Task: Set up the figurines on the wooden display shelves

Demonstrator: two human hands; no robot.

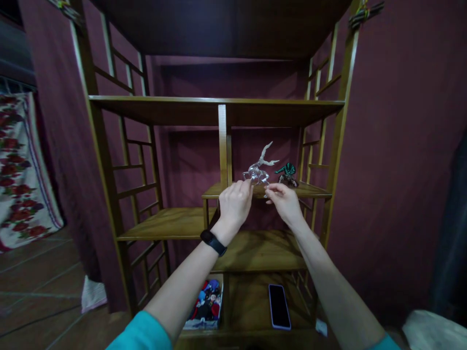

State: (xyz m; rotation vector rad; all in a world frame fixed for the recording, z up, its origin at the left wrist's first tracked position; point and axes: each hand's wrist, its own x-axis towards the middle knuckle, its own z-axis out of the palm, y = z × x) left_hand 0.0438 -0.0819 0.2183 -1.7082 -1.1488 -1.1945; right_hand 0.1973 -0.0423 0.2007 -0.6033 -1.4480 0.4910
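clear figurine [257, 173] | long axis: slants up-right | forked prongs [265, 149]: up, right

Off to the right, a dark green figure [288, 169]; lower down, a phone [279, 306] with black screen and pale purple edge; left of the phone, an open white box [202, 324] full of small colourful items [209, 302]; farther left, a dark purple curtain [60, 146] beside a white cloth [24, 194] patterned with red roses; on the tiled floor [44, 265], a thin dark cable [40, 321]
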